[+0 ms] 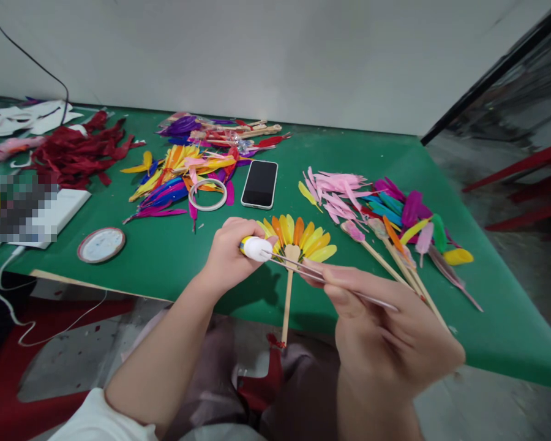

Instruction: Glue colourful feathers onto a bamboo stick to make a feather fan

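My left hand is wrapped round a small glue bottle with a white top, tilted towards the middle. In my right hand are metal tweezers, their tips close to the bottle's top; whether they touch it I cannot tell. Below and behind the tweezers lies a feather fan, with yellow and orange feathers spread round a pale wooden head. Its wooden stick points towards me past the table edge. Part of the fan's left side is hidden by my left hand and the bottle.
On the green table lie a phone, a tape roll, and a round lid. Pink feathers and several sticks lie at right. Mixed feathers and dark red strips are at left.
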`<state>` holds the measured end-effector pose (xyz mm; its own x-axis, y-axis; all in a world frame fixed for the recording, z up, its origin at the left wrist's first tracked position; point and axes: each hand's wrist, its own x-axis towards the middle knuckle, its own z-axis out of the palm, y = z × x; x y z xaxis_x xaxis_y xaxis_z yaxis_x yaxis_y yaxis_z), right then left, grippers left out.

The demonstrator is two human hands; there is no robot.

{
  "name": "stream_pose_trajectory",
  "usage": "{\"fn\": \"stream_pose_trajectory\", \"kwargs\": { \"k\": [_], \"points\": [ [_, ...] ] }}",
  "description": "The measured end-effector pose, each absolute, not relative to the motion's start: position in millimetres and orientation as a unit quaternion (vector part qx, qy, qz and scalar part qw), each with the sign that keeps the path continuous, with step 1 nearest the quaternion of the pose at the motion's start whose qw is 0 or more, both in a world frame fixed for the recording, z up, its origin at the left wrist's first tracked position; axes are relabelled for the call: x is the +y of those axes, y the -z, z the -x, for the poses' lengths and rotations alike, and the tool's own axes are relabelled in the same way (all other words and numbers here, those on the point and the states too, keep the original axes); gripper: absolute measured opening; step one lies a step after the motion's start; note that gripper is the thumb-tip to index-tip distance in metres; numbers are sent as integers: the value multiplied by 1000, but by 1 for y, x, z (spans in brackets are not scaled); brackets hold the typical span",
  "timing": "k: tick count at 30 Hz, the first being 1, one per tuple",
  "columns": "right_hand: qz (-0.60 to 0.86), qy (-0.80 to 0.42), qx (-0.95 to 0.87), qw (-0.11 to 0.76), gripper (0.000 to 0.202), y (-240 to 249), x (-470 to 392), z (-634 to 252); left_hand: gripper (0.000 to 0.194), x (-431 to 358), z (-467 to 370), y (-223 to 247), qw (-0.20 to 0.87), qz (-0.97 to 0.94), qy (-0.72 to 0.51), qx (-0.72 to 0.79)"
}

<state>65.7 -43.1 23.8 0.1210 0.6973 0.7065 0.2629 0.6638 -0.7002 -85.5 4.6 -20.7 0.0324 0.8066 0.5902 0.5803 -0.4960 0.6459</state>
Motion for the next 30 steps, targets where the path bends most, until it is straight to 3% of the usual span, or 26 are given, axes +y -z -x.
{"fn": "stream_pose_trajectory", "kwargs": {
  "k": [30],
  "points": [
    [370, -168, -647, 645, 22, -24, -43, -68, 18, 5, 85, 23, 111, -712, -499, 481]
  ]
}}
